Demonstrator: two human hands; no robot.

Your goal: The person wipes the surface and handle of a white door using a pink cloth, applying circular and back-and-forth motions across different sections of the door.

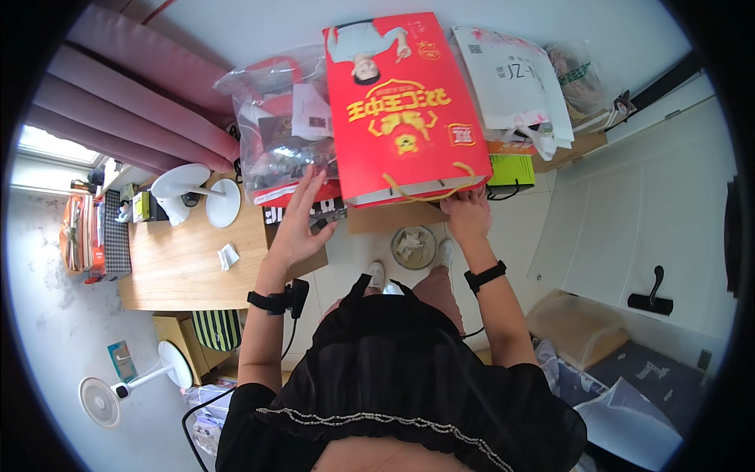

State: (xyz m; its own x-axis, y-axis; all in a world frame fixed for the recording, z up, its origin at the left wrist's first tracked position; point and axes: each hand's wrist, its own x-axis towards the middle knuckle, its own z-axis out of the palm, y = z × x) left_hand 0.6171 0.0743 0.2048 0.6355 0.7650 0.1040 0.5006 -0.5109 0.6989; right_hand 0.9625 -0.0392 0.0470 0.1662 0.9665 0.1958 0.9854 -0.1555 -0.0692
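Observation:
A large red paper gift bag [407, 112] with gold cord handles [433, 192] lies on a pile before me, its handle end towards me. My left hand [304, 221] is open, palm facing the bag's left side, fingertips close to a clear plastic bag [283, 130] of mixed items. Below the red bag's near right corner, my right hand [470, 213] has its fingers curled. Their tips are hidden by the bag's edge, so I cannot tell whether they grip it. A brown cardboard box [389, 218] shows underneath.
To the right lie a white printed bag [510, 82] and a lime-green bag [512, 171]. A waste bin [414, 248] stands between the pile and my feet. A wooden desk [177, 259] with a white lamp [223, 202] is on the left, a white door [613, 218] on the right.

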